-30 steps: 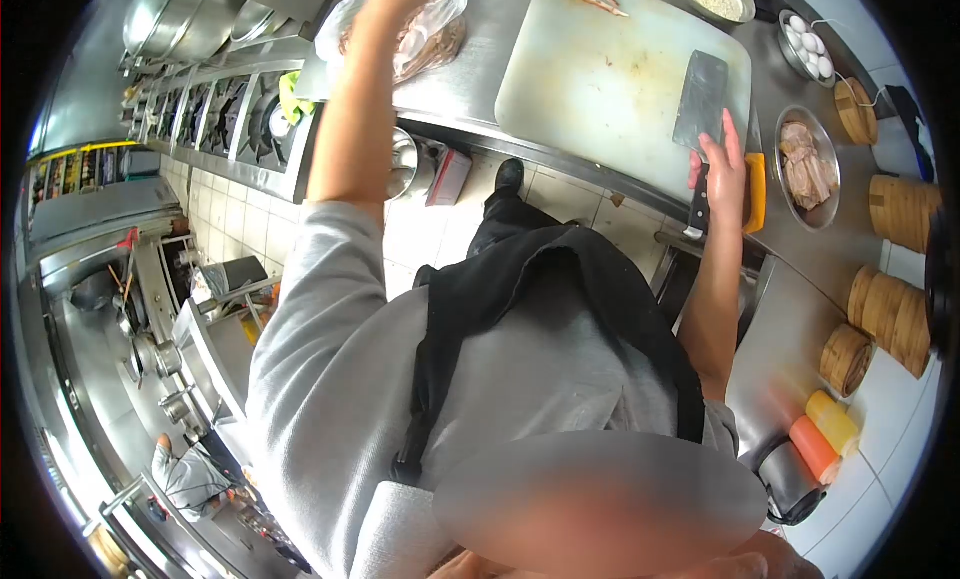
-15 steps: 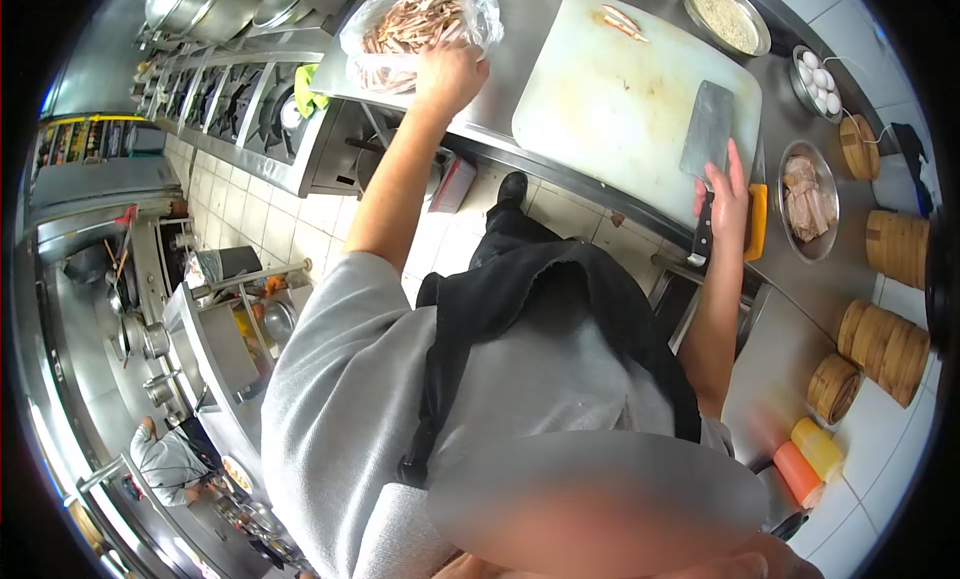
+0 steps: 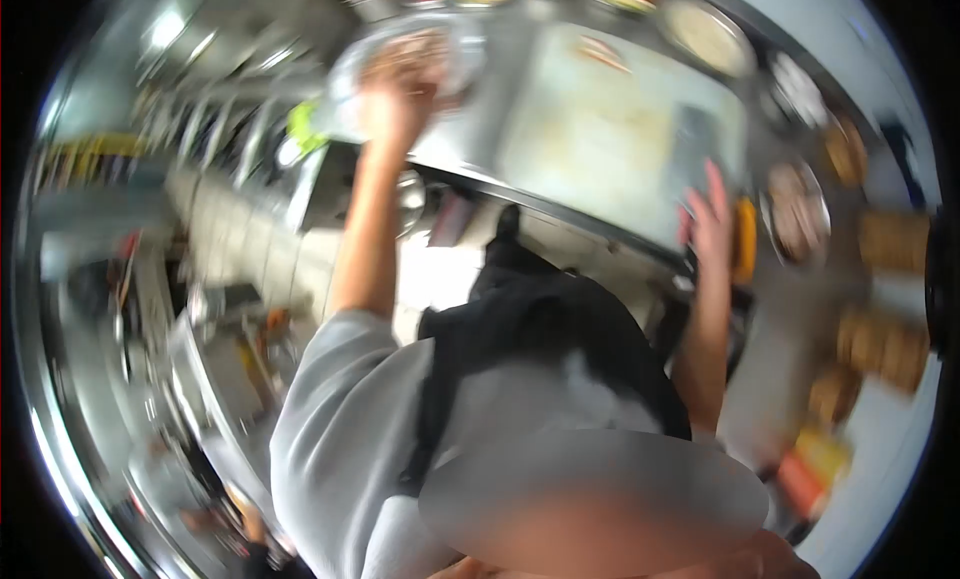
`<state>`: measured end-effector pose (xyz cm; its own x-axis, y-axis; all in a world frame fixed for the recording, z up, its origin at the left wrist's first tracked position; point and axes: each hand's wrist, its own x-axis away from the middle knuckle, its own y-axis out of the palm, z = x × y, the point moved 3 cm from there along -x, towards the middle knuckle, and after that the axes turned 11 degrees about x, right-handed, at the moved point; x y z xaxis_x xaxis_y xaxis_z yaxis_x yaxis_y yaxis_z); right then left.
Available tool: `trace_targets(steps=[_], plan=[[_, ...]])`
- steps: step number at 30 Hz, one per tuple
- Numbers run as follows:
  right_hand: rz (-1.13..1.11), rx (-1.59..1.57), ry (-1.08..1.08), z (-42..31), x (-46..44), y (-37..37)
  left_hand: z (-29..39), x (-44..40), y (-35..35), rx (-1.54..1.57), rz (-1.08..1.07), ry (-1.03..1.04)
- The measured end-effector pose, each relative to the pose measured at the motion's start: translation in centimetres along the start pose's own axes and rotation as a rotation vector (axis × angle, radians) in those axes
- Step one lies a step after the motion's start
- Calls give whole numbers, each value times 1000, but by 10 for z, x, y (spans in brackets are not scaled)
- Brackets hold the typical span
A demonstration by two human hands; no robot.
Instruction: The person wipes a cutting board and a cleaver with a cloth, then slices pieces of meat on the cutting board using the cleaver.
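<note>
The view is smeared by motion. At the far left of the worktop, my left hand (image 3: 398, 111) reaches into a clear plastic bag (image 3: 346, 81) of brownish meat strips (image 3: 408, 51); its fingertips are blurred among the strips. A white cutting board (image 3: 560, 124) lies to the right of the bag, with a small sliced piece of meat (image 3: 603, 53) near its far edge. On the board's right side rests a cleaver (image 3: 691, 139), blade pointing away from me. Beside its handle, my right hand (image 3: 711, 219) has its fingers stretched and apart.
Right of the board stand a metal bowl of pale meat (image 3: 796, 214), a bowl of pale grains (image 3: 707, 36) and a bowl of eggs (image 3: 797, 91). Bamboo steamers (image 3: 880, 349) and squeeze bottles (image 3: 802, 482) line the right side. Stove burners (image 3: 225, 139) are at left.
My head view has shifted, and more bowls show at the top. My left hand has moved deeper into the bag, over the strips. My right hand stays by the cleaver's handle.
</note>
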<state>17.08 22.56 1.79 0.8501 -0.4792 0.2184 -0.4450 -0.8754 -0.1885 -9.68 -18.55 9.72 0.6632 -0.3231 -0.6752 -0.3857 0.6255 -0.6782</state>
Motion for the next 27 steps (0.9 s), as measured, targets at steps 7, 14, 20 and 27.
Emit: trace_targets(steps=[7, 14, 20, 27], plan=[[32, -44, 32, 1, 5, -4, 135, -66, 61, 284, -436, 100], [10, -86, -76, -1, 10, -4, 339, -87, 142, 652, -610, 448], [22, -40, -20, -4, 12, -6, 484, -52, 249, 789, -635, 837], [28, -24, -24, 1, 8, -6, 553, -22, 298, 437, -706, 956]])
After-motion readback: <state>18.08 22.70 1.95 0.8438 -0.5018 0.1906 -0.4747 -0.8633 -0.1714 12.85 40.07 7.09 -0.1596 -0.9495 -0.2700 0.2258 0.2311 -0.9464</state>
